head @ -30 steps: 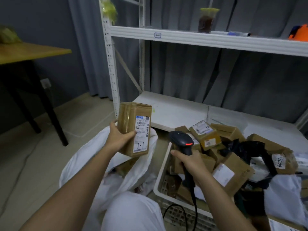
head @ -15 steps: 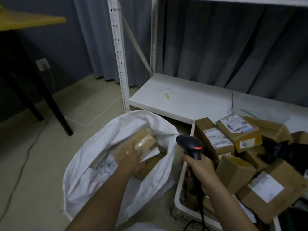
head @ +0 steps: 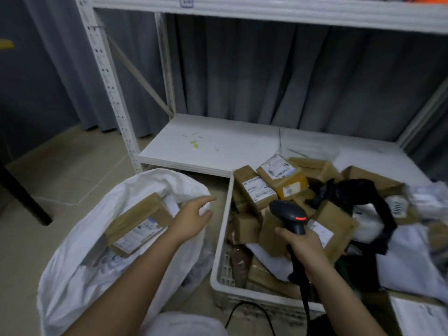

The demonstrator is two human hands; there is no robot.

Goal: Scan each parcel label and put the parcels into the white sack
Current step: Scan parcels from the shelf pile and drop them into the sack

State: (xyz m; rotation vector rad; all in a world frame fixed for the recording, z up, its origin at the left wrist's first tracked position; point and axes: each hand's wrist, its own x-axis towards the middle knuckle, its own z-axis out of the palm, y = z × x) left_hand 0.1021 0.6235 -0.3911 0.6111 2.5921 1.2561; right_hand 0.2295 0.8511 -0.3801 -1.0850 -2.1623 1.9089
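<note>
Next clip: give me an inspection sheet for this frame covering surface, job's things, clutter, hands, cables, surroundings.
Surface: beige tiled floor.
Job's things: white sack open, a labelled parcel lying inside; white crate heaped with cardboard parcels; scanner, red light showing.
Clutter: black plastic wrap and white mailers over the heap.
Hands: left hand empty, fingers relaxed, above the sack's mouth; right hand grips the scanner handle.
Cables: black scanner cable trailing down.
Surroundings: white metal shelving, grey curtain.

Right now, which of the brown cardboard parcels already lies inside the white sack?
The long brown cardboard parcel with its white label facing up, lying in the white sack beside the empty left hand; the others fill the white plastic crate.
</note>
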